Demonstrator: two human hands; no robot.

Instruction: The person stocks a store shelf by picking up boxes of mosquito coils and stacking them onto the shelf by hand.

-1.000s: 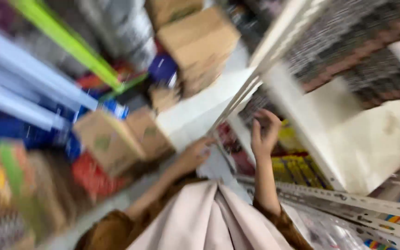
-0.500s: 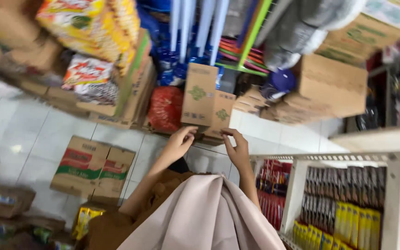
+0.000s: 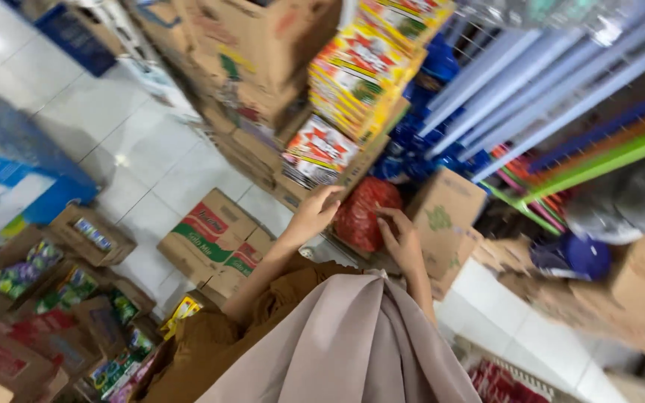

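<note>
Both hands are on the red bag (image 3: 363,213) wedged between the stacked cartons (image 3: 293,160) and a brown box (image 3: 446,216), the left hand (image 3: 313,215) curled over its upper left edge, the right hand (image 3: 399,237) with fingers loosely spread against its right side.

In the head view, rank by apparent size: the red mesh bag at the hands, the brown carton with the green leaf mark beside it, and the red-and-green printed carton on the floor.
1. Red-and-green printed carton, largest.
2. Brown carton with the green leaf mark, close behind; its lower part is hidden, so this ranking is unsure.
3. Red mesh bag, smallest, between the left hand and right hand.
</note>
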